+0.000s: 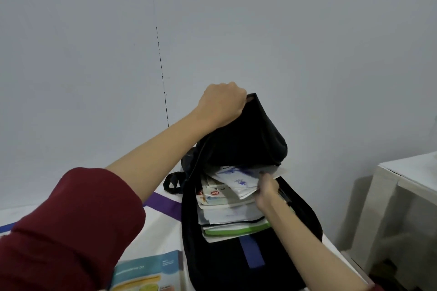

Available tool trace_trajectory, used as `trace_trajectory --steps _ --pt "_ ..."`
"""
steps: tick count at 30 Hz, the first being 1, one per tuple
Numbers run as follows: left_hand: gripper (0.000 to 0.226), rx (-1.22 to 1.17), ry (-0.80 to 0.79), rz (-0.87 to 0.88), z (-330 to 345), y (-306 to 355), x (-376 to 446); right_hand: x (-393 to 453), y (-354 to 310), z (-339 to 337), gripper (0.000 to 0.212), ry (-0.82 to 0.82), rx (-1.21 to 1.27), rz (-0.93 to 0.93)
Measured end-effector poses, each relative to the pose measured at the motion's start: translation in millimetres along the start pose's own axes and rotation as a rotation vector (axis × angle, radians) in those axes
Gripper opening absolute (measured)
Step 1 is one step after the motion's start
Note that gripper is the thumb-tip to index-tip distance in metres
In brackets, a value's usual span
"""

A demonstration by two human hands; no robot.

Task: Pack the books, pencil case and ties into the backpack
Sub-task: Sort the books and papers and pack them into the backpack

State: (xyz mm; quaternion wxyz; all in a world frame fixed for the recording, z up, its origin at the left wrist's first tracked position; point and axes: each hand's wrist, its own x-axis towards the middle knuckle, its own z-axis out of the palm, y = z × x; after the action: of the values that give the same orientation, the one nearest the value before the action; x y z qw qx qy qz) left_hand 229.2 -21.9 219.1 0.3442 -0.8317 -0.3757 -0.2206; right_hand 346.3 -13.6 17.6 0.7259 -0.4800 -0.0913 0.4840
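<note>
A black backpack [236, 264] lies on the table with its main compartment unzipped. My left hand [221, 104] grips the top flap of the backpack and holds it lifted. Inside sits a stack of books [227, 212], one with a green edge at the bottom of the pile. My right hand [266, 188] is at the mouth of the bag, its fingers curled on the topmost white and blue book [238, 182], which is tilted into the opening. Another book [146, 271] with a teal cover lies on the table left of the bag. Pencil case and ties are not visible.
The table [163, 227] has a white cover with purple and blue stripes. A pale white piece of furniture [402, 186] stands to the right with a gap between it and the table. A plain grey wall rises behind.
</note>
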Motion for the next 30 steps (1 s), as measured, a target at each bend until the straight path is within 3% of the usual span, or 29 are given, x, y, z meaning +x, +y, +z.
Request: trace_trajectory --steps 2,5,7,11,13,14,17,18,19,20,22,26,30 --pt "0.035 0.021 -0.001 0.019 0 0 -1 6 17 11 0.035 -0.123 0.099 0.075" --pt "0.028 0.028 0.000 0.023 -1 -4 -1 10 23 28 0.027 -0.273 0.072 0.234" --pt "0.026 0.022 -0.002 0.020 -2 -8 -1 8 15 34 0.024 -0.364 -0.200 0.291" --pt "0.025 -0.003 -0.016 0.002 -1 -15 -3 4 -13 23 0.054 -0.535 -0.948 0.303" --pt "0.028 -0.021 -0.020 0.000 1 -16 -3 5 -20 12 0.050 -0.547 -1.200 0.158" --pt "0.029 -0.026 -0.020 0.002 2 -17 -3 8 -20 5 0.045 -0.507 -1.314 -0.022" --pt "0.030 -0.050 -0.025 -0.003 4 -16 -1 27 -9 -15 0.028 -0.336 -1.591 -0.798" --pt "0.030 -0.058 -0.028 -0.006 5 -15 1 33 -3 -19 0.031 -0.350 -1.645 -0.988" --pt "0.030 -0.065 -0.030 -0.009 4 -15 3 37 1 -20 0.043 -0.393 -1.683 -1.058" --pt "0.030 -0.071 -0.031 -0.009 3 -14 4 43 5 -21 0.053 -0.419 -1.715 -1.035" --pt "0.030 -0.071 -0.036 0.000 2 -13 6 49 9 -17 0.052 -0.399 -1.812 -0.903" --pt "0.028 -0.035 -0.016 0.027 3 -15 8 59 14 -9 0.053 -0.443 -1.680 -0.908" --pt "0.025 -0.009 -0.011 0.021 5 -17 10 66 7 -2 0.034 -0.486 -1.727 -0.845"
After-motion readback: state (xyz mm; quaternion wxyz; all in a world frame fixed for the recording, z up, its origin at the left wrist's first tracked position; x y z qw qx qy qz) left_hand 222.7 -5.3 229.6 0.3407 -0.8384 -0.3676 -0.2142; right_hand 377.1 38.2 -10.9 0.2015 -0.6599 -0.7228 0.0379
